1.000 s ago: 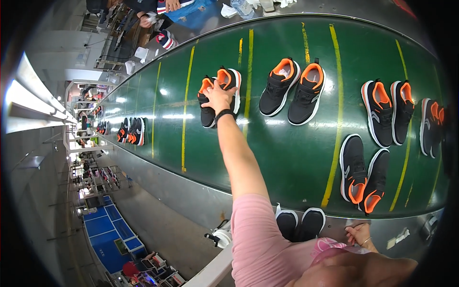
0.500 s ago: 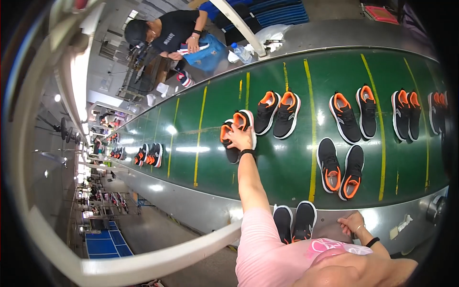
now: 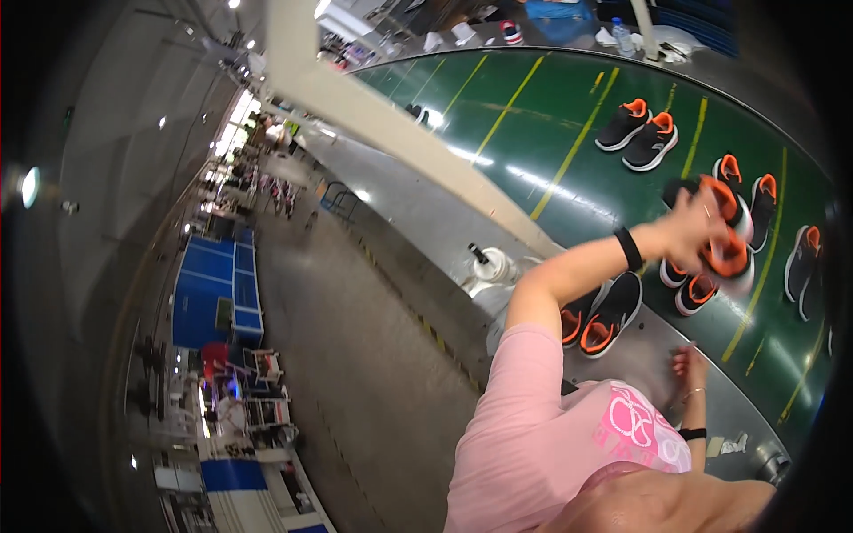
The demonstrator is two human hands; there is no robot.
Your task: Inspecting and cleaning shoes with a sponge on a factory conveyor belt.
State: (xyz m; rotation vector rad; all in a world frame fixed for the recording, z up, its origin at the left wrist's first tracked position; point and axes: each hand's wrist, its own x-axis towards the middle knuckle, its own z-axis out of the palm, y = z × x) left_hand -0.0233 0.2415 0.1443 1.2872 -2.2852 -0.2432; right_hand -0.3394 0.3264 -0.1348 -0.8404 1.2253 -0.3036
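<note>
My left hand [image 3: 693, 229], smeared by motion, is closed on a pair of black sneakers with orange linings [image 3: 730, 254]. It carries them above the green conveyor belt [image 3: 582, 209], partly covering another sneaker pair [image 3: 697, 291] under them. Just beyond the held pair stand more black-and-orange sneakers [image 3: 763, 211]. My right hand [image 3: 690, 366] hangs by the belt's metal edge, fingers loosely curled, with nothing visible in it. To the left of that hand, a sneaker pair [image 3: 615, 313] rests on the metal edge, partly behind my left forearm.
Farther along the belt sits another sneaker pair [image 3: 653, 142]; more shoes [image 3: 802, 266] are at the right. A pale metal post [image 3: 426, 147] slants across the view. A white bucket [image 3: 491, 266] stands beside the belt. Across it are a bottle [image 3: 622, 37] and crumpled white material [image 3: 680, 43].
My left hand has brought the held sneaker pair rightward along the belt, over other shoes. My view has swung left, showing more floor. My right hand stays by the metal edge.
</note>
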